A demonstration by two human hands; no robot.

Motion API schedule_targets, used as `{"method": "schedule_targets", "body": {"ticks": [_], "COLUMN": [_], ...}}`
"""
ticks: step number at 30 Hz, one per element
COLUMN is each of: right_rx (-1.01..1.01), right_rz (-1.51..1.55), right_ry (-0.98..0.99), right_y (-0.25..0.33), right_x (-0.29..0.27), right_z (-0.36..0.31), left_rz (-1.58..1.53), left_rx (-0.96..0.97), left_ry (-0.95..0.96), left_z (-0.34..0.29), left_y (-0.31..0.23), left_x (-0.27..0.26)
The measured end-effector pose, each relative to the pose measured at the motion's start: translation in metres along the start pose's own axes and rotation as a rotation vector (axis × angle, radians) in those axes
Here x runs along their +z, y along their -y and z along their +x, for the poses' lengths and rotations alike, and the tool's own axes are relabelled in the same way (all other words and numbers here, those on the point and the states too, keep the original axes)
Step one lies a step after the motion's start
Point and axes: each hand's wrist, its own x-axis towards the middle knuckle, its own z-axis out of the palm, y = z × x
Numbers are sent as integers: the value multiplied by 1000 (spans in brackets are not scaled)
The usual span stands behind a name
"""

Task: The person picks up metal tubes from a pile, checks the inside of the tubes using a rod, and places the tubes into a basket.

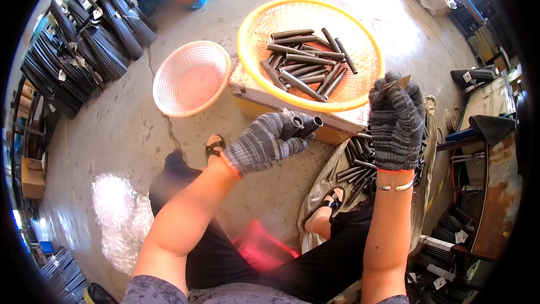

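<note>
Snugly, the left hand (pixel 260 143) curls closed around two dark tubes (pixel 307 129).

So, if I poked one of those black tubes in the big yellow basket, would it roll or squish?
A black tube there would probably try to roll, since it looks round, but the crisscrossed pile in the yellow basket might block it. It's likely stiff, because the tubes look straight. It may be lighter than a solid rod: the tubes in the left hand have hollow ends.
</note>
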Motion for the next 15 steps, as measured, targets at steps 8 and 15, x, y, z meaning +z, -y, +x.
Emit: {"method": "schedule_targets", "body": {"ticks": [8, 15], "right_rx": [-38, -77], "right_rz": [11, -333], "right_ry": [-148, 50], "right_y": [3, 0], "right_x": [-38, -8], "right_z": [12, 8], "left_rz": [-80, 20], "left_rx": [-17, -29], "left_ry": [43, -19], "left_z": [5, 1], "left_y": [3, 12], "left_x": [2, -2]}}
